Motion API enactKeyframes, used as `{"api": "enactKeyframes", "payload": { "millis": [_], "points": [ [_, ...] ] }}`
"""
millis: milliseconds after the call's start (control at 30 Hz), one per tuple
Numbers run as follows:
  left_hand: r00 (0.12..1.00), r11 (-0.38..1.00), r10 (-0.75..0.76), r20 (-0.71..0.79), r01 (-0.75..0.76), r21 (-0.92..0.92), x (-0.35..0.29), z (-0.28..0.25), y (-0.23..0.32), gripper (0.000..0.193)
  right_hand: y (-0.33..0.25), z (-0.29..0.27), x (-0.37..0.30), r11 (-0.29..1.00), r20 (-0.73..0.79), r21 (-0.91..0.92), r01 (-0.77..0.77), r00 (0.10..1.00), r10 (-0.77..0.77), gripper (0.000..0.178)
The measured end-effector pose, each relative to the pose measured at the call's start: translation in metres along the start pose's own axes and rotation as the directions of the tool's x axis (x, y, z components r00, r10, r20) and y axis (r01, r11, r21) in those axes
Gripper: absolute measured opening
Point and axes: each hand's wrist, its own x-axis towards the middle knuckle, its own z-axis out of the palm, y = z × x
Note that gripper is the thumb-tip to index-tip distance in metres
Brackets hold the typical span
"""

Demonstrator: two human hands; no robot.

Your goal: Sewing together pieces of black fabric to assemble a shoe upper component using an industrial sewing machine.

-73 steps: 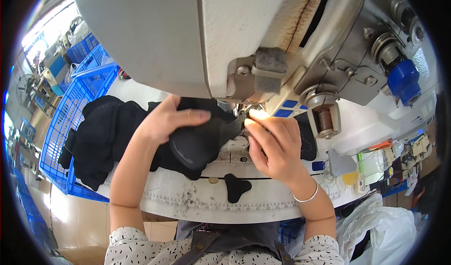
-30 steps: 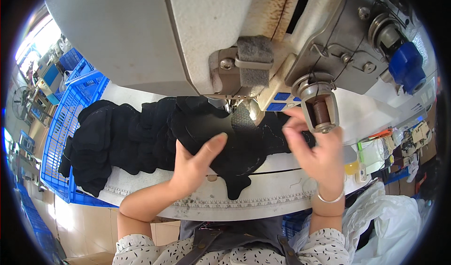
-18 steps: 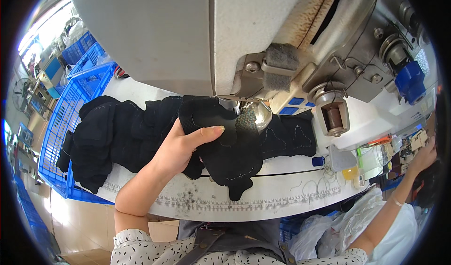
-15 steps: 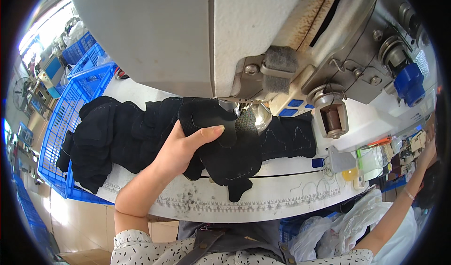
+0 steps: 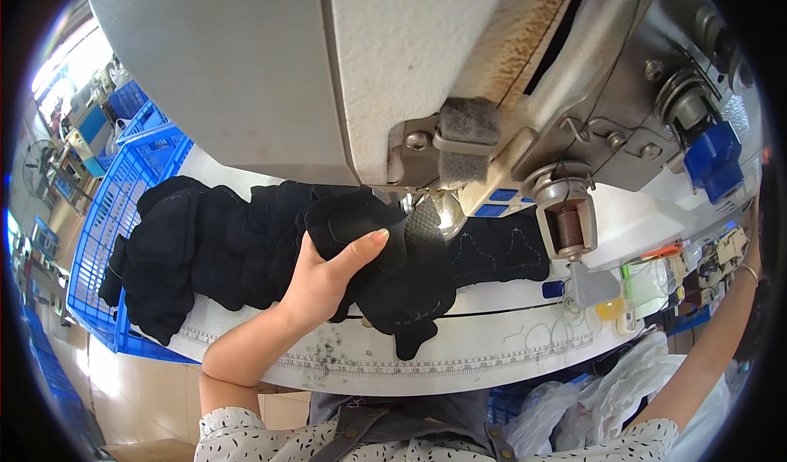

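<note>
My left hand (image 5: 326,277) grips a black fabric piece (image 5: 407,291) under the head of a sewing machine (image 5: 229,68). The thumb lies on top of the cloth, and the other fingers are hidden beneath it. Part of the piece has a mesh texture and light stitch marks, and a small tab points toward me. The needle area is mostly covered by the machine head, near a bright light. At the far right edge, my right hand (image 5: 752,241) reaches up beside the machine; its fingers cannot be made out.
More black pieces (image 5: 217,245) lie heaped on the left, beside a blue plastic basket (image 5: 98,277). Another black section with pale stitching (image 5: 504,245) lies to the right. A ruler strip (image 5: 393,369) runs along the front edge. Plastic bags (image 5: 623,388) sit at lower right.
The view has shifted, so the machine head appears further left and lower. My left hand keeps its grip on the fabric. My right forearm has shifted slightly to the right.
</note>
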Motion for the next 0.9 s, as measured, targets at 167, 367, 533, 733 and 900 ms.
{"api": "enactKeyframes", "payload": {
  "millis": [167,367,533,733,900],
  "points": [
    [1.0,1.0,0.003,-0.023,-0.003,-0.016,-0.003,0.001,-0.001,0.017,0.006,-0.01,0.002,0.999,0.003,-0.033,-0.026,1.0,0.026,0.046],
    [0.999,0.999,0.036,-0.012,-0.035,0.024,-0.004,0.002,-0.003,0.016,0.01,-0.018,0.0,0.997,0.001,-0.063,-0.044,0.999,0.044,0.045],
    [0.999,1.0,0.013,-0.035,-0.013,-0.004,-0.006,0.003,-0.005,0.014,0.017,-0.022,0.0,0.995,-0.004,-0.084,-0.05,0.999,0.05,0.044],
    [0.999,1.0,0.018,-0.035,-0.019,-0.023,-0.006,0.003,-0.006,0.014,0.023,-0.026,-0.001,0.992,-0.017,-0.112,-0.06,0.998,0.059,0.043],
    [0.998,0.999,0.042,-0.049,-0.043,-0.021,-0.008,0.005,-0.007,0.014,0.037,-0.035,-0.001,0.985,-0.039,-0.155,-0.071,0.997,0.065,0.042]
  ]
}}
